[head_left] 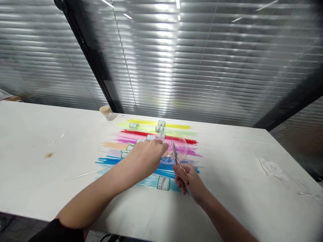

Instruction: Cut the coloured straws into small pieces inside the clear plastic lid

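Observation:
My right hand (188,178) grips a pair of scissors (175,153) with rose-gold handles, its blades pointing up and away from me. My left hand (150,153) is closed above a clear round bowl (186,148); what its curled fingers hold, if anything, is hidden. Small blue and pinkish pieces (166,159) lie inside the bowl. Under and around both hands spread bundles of thin straw-like sticks: yellow (176,126), red (188,139), blue (108,160) and light blue (148,182). Printed paper bands (163,183) wrap several bundles.
A small jar with a tan lid (107,113) stands near the back edge. One pale stick (83,174) lies apart at the left. Crumpled white tissue (272,168) rests on the right of the white table (227,208). A window with blinds (161,67) rises behind.

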Demonstrator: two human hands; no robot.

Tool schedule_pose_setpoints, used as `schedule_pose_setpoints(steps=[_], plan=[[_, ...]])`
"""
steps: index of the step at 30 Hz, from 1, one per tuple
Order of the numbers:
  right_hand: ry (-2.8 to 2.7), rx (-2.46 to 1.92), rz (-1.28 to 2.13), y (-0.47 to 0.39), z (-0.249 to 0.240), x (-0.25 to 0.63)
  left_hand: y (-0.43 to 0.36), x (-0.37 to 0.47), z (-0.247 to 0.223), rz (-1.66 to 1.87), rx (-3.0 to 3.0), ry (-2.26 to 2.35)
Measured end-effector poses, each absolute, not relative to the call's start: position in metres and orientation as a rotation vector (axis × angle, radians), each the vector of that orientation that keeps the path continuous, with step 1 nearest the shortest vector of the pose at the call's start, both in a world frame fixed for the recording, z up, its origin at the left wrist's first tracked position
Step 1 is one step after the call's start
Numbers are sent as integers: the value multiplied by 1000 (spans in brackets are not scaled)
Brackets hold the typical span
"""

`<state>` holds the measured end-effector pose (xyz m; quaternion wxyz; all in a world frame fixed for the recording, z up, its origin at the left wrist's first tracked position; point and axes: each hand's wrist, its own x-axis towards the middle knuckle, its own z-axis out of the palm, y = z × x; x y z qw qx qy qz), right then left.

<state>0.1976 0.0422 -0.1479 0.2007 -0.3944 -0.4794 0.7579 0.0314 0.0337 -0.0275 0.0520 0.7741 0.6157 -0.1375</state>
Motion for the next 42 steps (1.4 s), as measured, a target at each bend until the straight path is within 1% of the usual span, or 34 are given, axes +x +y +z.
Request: schedule_pose_setpoints(steps=[7,17,22,26,29,34,42], plan=[[-1290,-1071,2114,41,-147,198,34,33,-26,-410,2328,1871],[-1246,-953,2192,40,-147,199,34,33,-28,-397,2339,1860],[-1004,-842,2406,42,-146,201,34,32,-29,-370,2364,1854],[-778,-673,2644,46,-146,206,33,31,-29,-362,2369,1853],[-691,-528,2743,48,-147,210,34,31,-29,-339,2379,1829],[-591,-330,2799,48,-150,212,34,32,-29,-297,2383,1806],[-573,-269,2795,49,-152,211,33,33,-29,-293,2406,1797]])
